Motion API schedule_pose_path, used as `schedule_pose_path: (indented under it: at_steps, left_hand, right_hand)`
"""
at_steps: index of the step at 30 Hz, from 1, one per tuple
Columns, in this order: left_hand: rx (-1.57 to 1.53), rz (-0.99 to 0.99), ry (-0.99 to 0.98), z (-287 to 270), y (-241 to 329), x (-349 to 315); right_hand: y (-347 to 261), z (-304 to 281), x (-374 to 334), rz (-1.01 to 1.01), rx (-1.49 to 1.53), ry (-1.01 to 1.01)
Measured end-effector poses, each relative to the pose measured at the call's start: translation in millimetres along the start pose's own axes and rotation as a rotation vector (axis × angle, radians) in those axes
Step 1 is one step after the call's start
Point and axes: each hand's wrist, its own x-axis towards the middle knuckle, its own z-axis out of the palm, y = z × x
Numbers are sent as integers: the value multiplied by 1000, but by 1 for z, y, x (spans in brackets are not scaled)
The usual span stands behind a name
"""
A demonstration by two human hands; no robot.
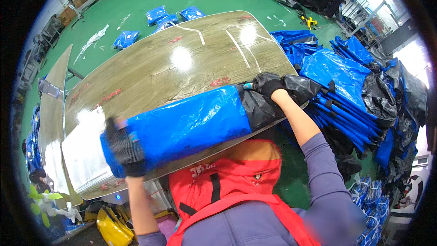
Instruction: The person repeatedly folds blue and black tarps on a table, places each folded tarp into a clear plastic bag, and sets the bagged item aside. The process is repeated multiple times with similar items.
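"On the counter (pixel 150 79), going by the head view, how's that blue-and-black bundle (pixel 191 118) sitting? I'm trying to copy the handling lol."

"It's lying along the near edge at a slight slant, blue taking up most of it and the black end (pixel 261 111) sitting toward the right. Right hand (pixel 265 84), gloved, is resting on the black end with its fingers bent inward; whether they're gripping or only pressing, I can't tell. Left hand (pixel 126 148) is lying over the left end of the blue, but it's showing up blurred, so I'm not calling those fingers wide or narrow."

"Fair. And the step, in your opinion?"

"I'm guessing flattening and squaring up. Doing that well is mostly anchoring one end while stroking outward with a flat palm, so air isn't staying trapped. The black end is looking more wrinkled than the blue, so I'd be giving it extra care and keeping the long edges even."

"Anything getting in the way?"

"Maybe the red apron (pixel 243 177), since it's hanging close by the near edge. Also, a loose blue-and-black pile (pixel 337 70) is sitting just right of the counter, so I'd be watching for snags."
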Motion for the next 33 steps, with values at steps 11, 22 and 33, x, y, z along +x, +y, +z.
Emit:
schedule_pose_path:
  at_steps: [11, 22, 33]
  left_hand:
    - [-279, 398, -488, 62, 138, 12]
    - [-300, 609, -595, 119, 223, 11]
    - [-384, 647, -592, 124, 265, 5]
  right_hand:
    - [-31, 22, -55, -544, -26, 409]
    - [86, 40, -64, -128, -21, 552]
    - [100, 89, -109, 436, 1920, 990]
